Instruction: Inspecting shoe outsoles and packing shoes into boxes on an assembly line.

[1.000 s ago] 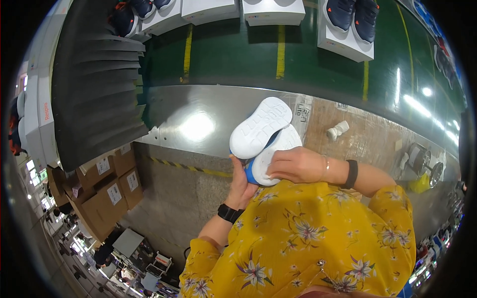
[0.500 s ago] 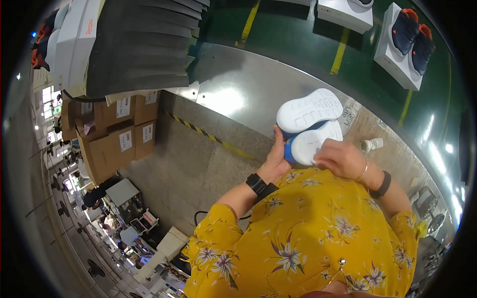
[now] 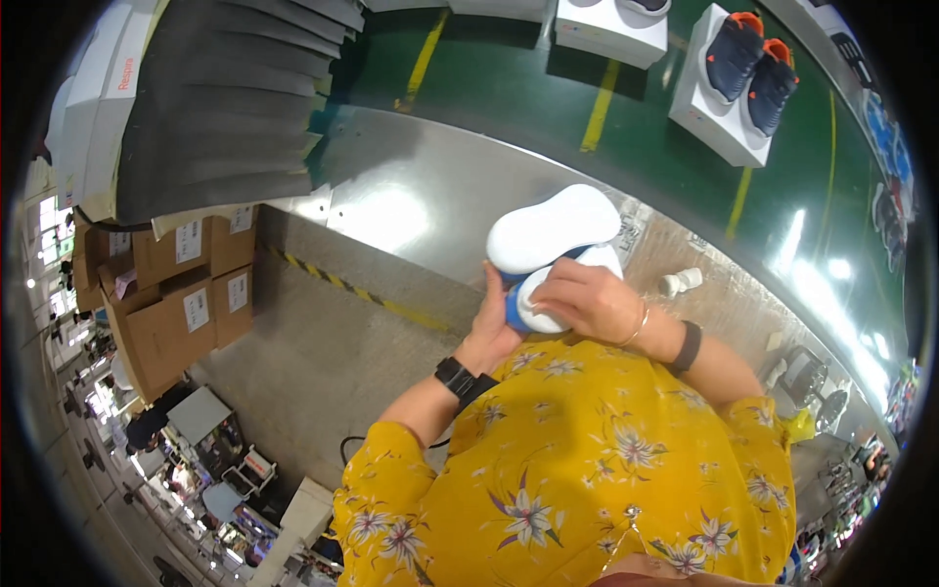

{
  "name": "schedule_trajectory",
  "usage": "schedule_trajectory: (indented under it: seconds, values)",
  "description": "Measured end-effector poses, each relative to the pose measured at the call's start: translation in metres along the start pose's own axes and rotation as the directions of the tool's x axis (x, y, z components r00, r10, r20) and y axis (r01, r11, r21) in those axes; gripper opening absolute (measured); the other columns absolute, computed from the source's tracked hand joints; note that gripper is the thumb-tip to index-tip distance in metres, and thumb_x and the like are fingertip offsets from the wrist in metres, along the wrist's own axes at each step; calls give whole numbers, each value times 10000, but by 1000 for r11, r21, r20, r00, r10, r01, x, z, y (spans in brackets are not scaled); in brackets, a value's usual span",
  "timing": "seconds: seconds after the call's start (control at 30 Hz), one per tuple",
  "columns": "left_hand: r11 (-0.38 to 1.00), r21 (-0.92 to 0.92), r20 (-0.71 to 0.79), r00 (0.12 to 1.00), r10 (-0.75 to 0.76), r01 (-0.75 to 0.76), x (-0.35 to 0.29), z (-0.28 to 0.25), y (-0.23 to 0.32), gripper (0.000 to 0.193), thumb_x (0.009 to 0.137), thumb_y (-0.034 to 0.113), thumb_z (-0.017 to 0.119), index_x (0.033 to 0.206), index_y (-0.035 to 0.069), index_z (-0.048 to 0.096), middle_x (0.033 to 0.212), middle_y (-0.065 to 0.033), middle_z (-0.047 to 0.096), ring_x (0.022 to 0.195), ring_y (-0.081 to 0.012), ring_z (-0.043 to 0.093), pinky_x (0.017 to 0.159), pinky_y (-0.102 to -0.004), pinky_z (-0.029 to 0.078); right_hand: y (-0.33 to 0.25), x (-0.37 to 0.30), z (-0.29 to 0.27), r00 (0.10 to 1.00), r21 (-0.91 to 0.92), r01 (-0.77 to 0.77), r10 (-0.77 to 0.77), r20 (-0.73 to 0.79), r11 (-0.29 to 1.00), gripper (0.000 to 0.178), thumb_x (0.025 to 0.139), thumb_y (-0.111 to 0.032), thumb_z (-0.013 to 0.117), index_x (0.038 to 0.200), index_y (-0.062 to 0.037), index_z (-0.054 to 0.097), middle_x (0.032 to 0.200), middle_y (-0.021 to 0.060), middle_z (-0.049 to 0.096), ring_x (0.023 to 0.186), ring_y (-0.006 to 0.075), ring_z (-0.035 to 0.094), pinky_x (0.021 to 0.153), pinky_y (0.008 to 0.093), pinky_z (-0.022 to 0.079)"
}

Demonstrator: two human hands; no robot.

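The left hand [image 3: 497, 331] is holding a pair of blue-and-white shoes [image 3: 555, 230] by the heel end, its thumb lying along the side and its other fingers mostly hiding underneath, so how far they are closing cannot be told. The soles are facing up, one shoe partly overlapping the other, toes pointing away to the right of the left fingers. The right hand [image 3: 595, 303] is bending over the nearer shoe, its fingers curling close together and the tips touching the sole near the heel; whether they are pinching anything cannot be told. To the right of the right fingers, a crumpled white wad [image 3: 682, 283] is lying on the bench [image 3: 391, 181]. Beyond both hands' fingers, a green belt [image 3: 509, 93] is carrying a white box [image 3: 706, 127] with dark shoes [image 3: 732, 65] sitting on it. Left of the left fingers, cardboard boxes [image 3: 161, 333] are standing in a stack.
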State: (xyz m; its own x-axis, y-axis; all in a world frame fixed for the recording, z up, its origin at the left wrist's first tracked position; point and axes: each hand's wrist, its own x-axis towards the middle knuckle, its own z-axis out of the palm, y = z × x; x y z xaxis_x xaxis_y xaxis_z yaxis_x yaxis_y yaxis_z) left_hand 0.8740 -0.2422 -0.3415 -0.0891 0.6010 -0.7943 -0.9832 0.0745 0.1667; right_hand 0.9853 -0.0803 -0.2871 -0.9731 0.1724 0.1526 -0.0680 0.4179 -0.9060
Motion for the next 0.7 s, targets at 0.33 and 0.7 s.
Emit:
schedule_trajectory:
  seconds: [0.33,0.7]
  values:
    - [1000,-11,33,999,-17,17,4,-2,-4,828,940,709,355,1489,89,363,1453,-164,479,1314,-295,517,1059,-467,495,-3,-4,-7,999,-35,31,-30,41,999,174,848,-108,708,1012,-87,653,900,89,592,787,297,650,666,377,548]
    - [1000,19,36,999,-25,25,4,1,-2,850,947,716,326,1520,90,310,1494,-157,439,1345,-294,482,1100,-450,452,1,-8,-9,993,-116,89,-79,88,989,339,721,-66,723,1043,-88,623,911,88,578,796,304,644,691,380,556]
